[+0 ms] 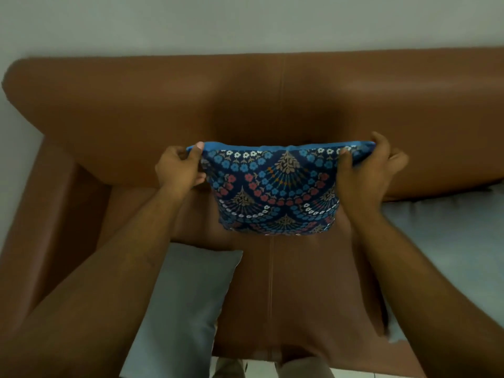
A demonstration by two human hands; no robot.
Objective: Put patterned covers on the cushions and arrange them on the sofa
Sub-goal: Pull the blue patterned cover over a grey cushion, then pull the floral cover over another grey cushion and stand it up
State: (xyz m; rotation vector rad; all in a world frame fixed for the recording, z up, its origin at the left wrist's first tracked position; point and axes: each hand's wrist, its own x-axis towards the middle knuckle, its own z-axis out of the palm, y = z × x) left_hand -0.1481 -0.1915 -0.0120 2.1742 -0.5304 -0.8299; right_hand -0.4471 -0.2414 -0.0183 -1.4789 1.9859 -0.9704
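A cushion in a dark blue patterned cover (275,189), with blue, red and white flowers, hangs above the seat of the brown leather sofa (152,105). My left hand (180,167) pinches its top left corner and my right hand (365,170) pinches its top right corner. A bright blue edge runs along the top between my hands. A plain grey cushion (188,296) lies on the seat at the lower left, partly under my left forearm. Another grey cushion (450,241) lies on the seat at the right.
The sofa's left armrest (41,219) rises beside the grey cushion. A pale wall (245,20) stands behind the backrest. A strip of light floor (349,373) shows at the bottom edge, in front of the seat.
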